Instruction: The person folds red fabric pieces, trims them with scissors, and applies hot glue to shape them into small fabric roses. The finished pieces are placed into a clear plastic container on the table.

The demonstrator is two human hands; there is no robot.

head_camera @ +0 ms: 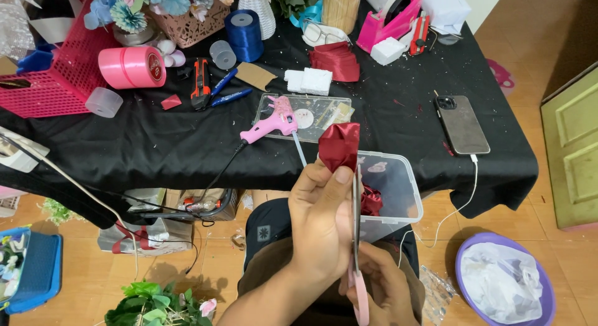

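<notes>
A folded piece of dark red satin ribbon (340, 145) is pinched in the grip of the left hand (321, 223), which is closed on its lower edge; the ribbon stands upright above the fingers, over the edge of the black-draped worktop (156, 145). Pink-handled scissors (357, 239) are clasped in the right hand (383, 285), lower and nearer the body. The blades run vertically, just right of the left thumb, pointing up at the ribbon. A clear plastic box (398, 195) sits behind.
</notes>
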